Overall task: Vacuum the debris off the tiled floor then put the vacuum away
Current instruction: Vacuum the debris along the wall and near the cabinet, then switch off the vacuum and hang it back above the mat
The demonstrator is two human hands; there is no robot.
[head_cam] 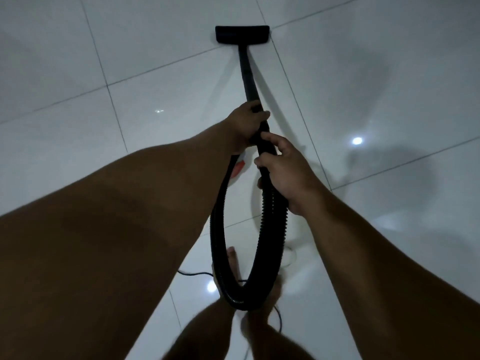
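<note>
Head view. Black vacuum wand (246,74) slanting over white tiled floor (155,94), flat nozzle (242,35) at its far end, down on a grout line. Left hand (248,123) gripping wand's near end, fingers curled round it. Right hand (283,170) just below, fingers and thumb wrapped round cuff of ribbed hose (270,229). Hose looping down from wand toward bare feet (232,261). Thin black cord (194,274) on tiles beside hose loop.

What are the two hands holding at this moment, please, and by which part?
Both hold the vacuum: the left hand grips the wand at its near end, and the right hand grips the ribbed hose just below it.
</note>
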